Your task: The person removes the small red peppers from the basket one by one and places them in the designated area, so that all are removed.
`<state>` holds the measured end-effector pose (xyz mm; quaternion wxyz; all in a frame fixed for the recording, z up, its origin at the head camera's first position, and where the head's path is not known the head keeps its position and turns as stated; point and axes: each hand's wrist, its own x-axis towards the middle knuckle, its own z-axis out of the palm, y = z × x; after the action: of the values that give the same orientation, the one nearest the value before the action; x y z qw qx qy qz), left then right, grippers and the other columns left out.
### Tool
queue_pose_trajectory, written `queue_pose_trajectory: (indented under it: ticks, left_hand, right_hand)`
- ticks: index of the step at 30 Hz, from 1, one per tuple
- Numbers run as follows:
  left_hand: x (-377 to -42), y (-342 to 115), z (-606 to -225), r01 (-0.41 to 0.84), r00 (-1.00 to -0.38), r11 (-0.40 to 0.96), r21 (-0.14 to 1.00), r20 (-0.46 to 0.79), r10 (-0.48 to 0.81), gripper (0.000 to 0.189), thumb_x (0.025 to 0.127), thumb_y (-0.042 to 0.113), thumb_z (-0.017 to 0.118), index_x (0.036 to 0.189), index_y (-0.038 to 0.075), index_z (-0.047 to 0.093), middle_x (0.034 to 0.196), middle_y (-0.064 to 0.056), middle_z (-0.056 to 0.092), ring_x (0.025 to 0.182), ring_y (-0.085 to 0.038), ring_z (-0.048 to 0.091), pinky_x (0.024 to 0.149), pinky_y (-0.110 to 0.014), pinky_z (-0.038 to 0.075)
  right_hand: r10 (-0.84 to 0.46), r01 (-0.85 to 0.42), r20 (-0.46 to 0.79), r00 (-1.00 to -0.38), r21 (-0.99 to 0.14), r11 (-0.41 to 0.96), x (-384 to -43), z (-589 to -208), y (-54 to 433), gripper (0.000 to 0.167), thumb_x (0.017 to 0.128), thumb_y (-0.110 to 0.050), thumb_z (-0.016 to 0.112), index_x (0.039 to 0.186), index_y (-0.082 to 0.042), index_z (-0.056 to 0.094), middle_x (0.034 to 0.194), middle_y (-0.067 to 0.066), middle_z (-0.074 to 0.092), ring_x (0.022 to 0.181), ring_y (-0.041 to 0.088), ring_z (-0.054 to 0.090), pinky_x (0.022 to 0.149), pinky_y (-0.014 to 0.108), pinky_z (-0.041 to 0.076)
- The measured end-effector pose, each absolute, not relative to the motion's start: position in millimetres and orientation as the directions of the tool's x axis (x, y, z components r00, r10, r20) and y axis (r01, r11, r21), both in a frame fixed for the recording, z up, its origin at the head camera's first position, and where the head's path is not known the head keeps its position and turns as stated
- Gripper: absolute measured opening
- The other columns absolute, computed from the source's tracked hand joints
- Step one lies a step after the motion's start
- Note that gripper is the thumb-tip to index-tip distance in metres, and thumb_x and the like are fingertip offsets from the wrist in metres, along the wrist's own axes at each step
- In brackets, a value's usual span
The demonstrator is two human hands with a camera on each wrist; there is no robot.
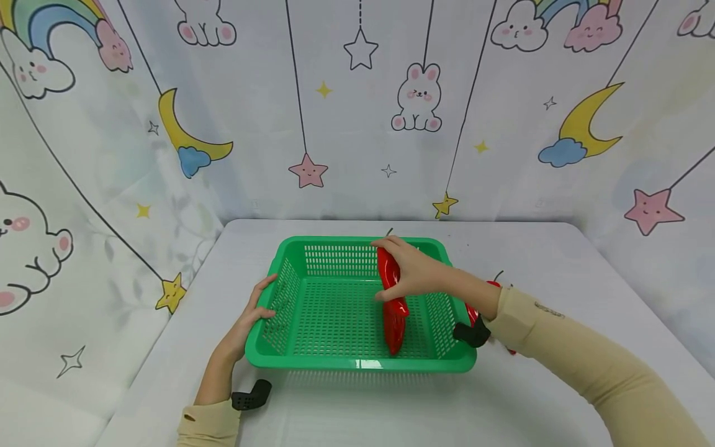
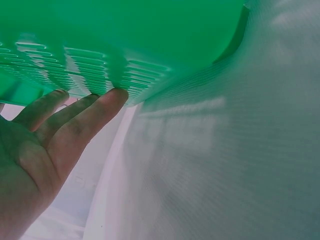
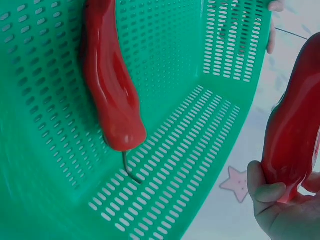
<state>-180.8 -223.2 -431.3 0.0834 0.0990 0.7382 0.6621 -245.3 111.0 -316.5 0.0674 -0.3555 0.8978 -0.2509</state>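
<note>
A green plastic basket (image 1: 329, 310) with slotted walls stands on the white table. Above its right half, my right hand (image 1: 416, 267) grips a glossy red chili pepper (image 3: 292, 120) between thumb and fingers. Another red chili pepper (image 3: 112, 85) lies inside the basket below it, its thin green stem visible in the right wrist view; from the head view the two overlap. At the basket's left side, my left hand (image 1: 246, 320) holds the rim, thumb over the edge. Its fingers (image 2: 90, 117) lie against the outer slotted wall in the left wrist view.
More red peppers (image 1: 472, 315) lie on the table (image 1: 536, 248) right of the basket, partly hidden by my right wrist and its black strap-on camera (image 1: 472, 333). A patterned cloth backdrop (image 1: 357, 124) rises behind the table.
</note>
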Motion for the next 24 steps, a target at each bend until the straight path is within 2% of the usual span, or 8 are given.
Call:
queue_pose_trajectory:
  ticks: [15,24]
  left_hand:
    - [-181,-224,-431,0.031,-0.967,0.1,0.994,0.005,0.254,0.07,0.083,0.012,0.037,0.147,0.024,0.01,0.149,-0.012,0.002,0.126,-0.034,0.02,0.088,-0.041,0.032]
    - [-180,-223,-431,0.041,-0.969,0.114,0.993,0.012,0.248,0.071,0.082,0.012,0.037,0.147,0.023,0.01,0.15,-0.012,-0.001,0.13,-0.035,0.015,0.091,-0.044,0.028]
  right_hand:
    - [-0.671,-0.62,0.097,-0.735,-0.496,0.608,-244,-314,131,0.084,0.069,-0.033,0.075,0.138,-0.008,0.033,0.134,0.011,0.035,0.108,0.022,0.044,0.078,0.035,0.047]
    - [-0.657,-0.611,0.11,-0.745,-0.506,0.609,-243,-315,143,0.086,0.068,-0.033,0.076,0.138,-0.007,0.032,0.136,0.011,0.033,0.115,0.027,0.039,0.082,0.041,0.046]
